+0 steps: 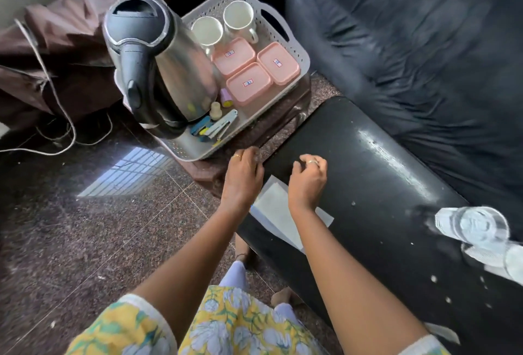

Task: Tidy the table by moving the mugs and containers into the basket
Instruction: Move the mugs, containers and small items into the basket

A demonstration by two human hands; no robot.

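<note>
A white perforated basket [297, 51] stands beyond the black table [368, 184]. Inside it are two white mugs [208, 30] [239, 16], three pink lidded containers [233, 56] [278, 62] [249, 83], a steel kettle [167, 71] and small stationery items [218, 126]. My left hand [243, 176] hovers at the table's near-left corner, fingers curled and holding nothing. My right hand [308, 179] rests over the table top with fingers curled and empty, above a white paper sheet [274, 207].
Two clear glasses [472, 224] lie on the table's right side. A dark sofa [424, 57] runs along the far side. A white cord [56, 100] trails over the stone floor at left, near brown fabric [56, 43].
</note>
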